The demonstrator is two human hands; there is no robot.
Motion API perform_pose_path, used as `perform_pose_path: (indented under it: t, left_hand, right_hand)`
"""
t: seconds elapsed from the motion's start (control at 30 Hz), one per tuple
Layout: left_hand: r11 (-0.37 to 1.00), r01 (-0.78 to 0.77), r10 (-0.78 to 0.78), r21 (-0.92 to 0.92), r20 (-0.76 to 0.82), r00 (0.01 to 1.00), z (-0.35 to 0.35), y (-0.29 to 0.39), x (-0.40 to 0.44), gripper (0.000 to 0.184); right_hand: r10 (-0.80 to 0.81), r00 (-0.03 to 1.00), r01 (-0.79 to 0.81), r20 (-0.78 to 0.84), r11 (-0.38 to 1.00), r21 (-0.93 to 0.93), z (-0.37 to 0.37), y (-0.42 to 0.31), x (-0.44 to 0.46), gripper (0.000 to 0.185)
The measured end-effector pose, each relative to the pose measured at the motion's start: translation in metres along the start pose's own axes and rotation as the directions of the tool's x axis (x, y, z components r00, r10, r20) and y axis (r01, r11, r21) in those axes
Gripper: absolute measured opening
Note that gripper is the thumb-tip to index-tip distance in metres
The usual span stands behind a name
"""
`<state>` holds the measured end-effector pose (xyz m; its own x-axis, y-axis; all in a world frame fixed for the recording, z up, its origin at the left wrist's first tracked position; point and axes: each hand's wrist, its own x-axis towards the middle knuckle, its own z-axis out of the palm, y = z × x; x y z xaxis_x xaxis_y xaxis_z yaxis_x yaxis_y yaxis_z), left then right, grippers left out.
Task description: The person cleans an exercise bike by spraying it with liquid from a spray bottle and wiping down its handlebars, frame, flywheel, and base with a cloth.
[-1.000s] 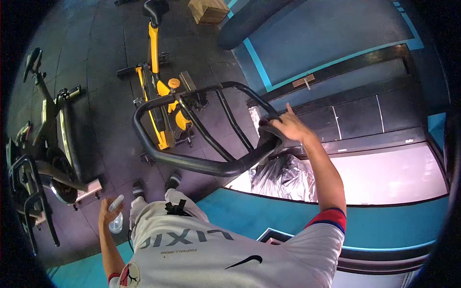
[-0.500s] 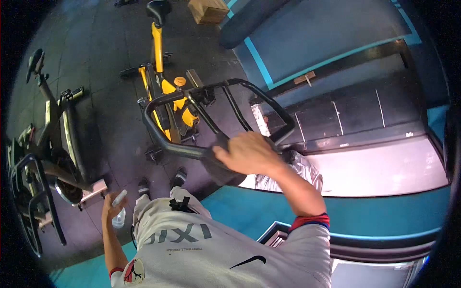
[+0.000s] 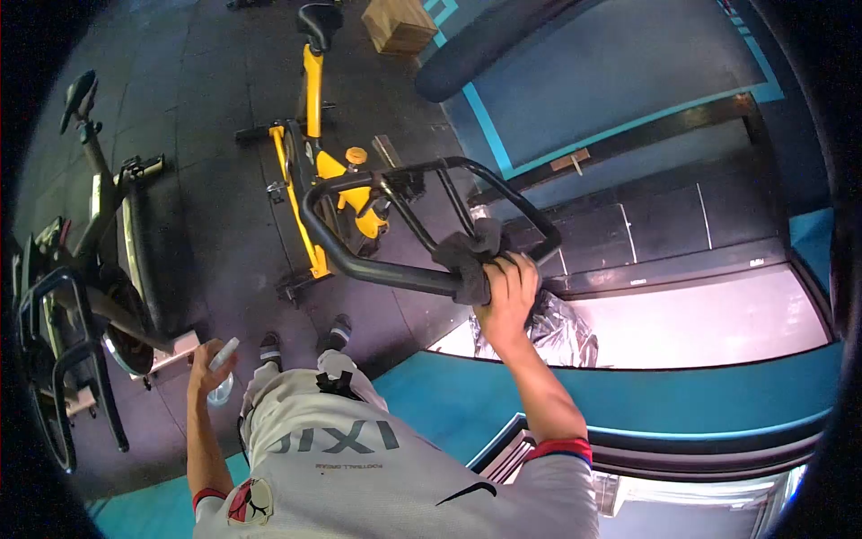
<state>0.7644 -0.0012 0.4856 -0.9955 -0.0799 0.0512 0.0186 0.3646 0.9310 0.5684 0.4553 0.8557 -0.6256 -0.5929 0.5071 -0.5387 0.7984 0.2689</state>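
Directly in front of me stands a yellow and black exercise bike [image 3: 312, 90] with black looped handlebars [image 3: 382, 274]. Bunched around the near right part of the bars is a dark grey cloth [image 3: 467, 260]. My right hand [image 3: 508, 292] presses this cloth against the bar with its fingers curled over. Low at my left side, my left hand [image 3: 208, 364] is wrapped around a clear spray bottle [image 3: 221, 390] with a whitish nozzle. The hand hides part of the bottle.
A second exercise bike [image 3: 99, 225] stands to the left. A wooden box [image 3: 400, 25] sits at the top. On the right are a dark wall-side bench [image 3: 664, 225] and a silvery plastic bag [image 3: 561, 332]. My feet [image 3: 338, 332] stand near the yellow bike.
My right hand and the cloth have shifted right along the handlebar, and the cloth is now bunched over the bar. My left hand still holds the spray bottle.
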Motion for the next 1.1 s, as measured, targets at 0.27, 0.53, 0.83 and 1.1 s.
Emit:
perform_pose_path:
  t: [0.27,0.53,0.83,1.1]
  left_hand:
    - [0.971,-0.138,0.135,0.194,0.024,0.990,-0.006,-0.035,-0.024,0.040]
    - [0.999,0.014,-0.010,0.043,-0.094,0.996,-0.010,0.014,-0.013,0.019]
    - [0.984,0.148,-0.163,-0.095,-0.173,0.971,0.001,-0.008,-0.056,0.034]
    - [0.992,0.048,-0.032,0.118,-0.130,0.991,-0.001,-0.031,-0.091,0.036]
  right_hand:
    - [0.001,0.813,0.191,0.583,0.944,-0.268,0.012,-0.079,0.060,0.007]
    - [-0.005,0.316,-0.231,0.949,0.969,0.082,0.104,-0.130,0.132,0.048]
    - [0.192,0.237,-0.654,0.952,0.756,0.010,0.245,-0.156,0.148,0.060]
    - [0.590,-0.100,-0.991,0.801,0.016,-0.135,0.310,-0.142,0.178,0.033]
